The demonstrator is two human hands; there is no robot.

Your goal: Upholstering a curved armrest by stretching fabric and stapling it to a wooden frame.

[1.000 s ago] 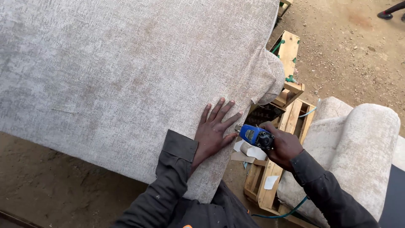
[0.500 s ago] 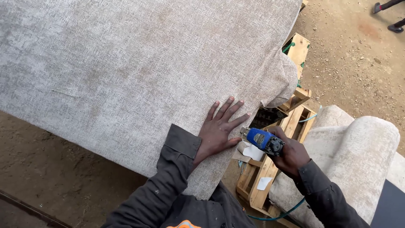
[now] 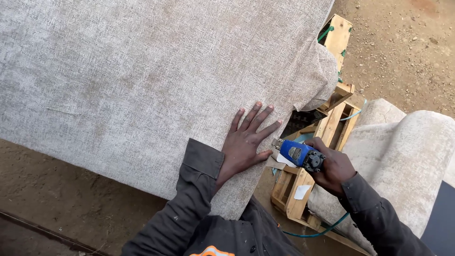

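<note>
Left hand (image 3: 244,142) lies flat on the fabric (image 3: 142,76), fingers spread apart; right hand (image 3: 334,166) has fingers clamped on the blue staple gun (image 3: 298,154).

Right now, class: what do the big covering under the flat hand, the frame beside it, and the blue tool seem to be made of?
Covering: woven upholstery fabric, pale grey-beige, matte; a coarse weave shows.
Frame: bare, unpainted wood; pale planks with visible grain.
Blue tool: glossy blue body, probably painted metal or plastic, with a dark end cap; the look leaves it open.
The left hand presses the fabric; the right hand grips the tool.
</note>
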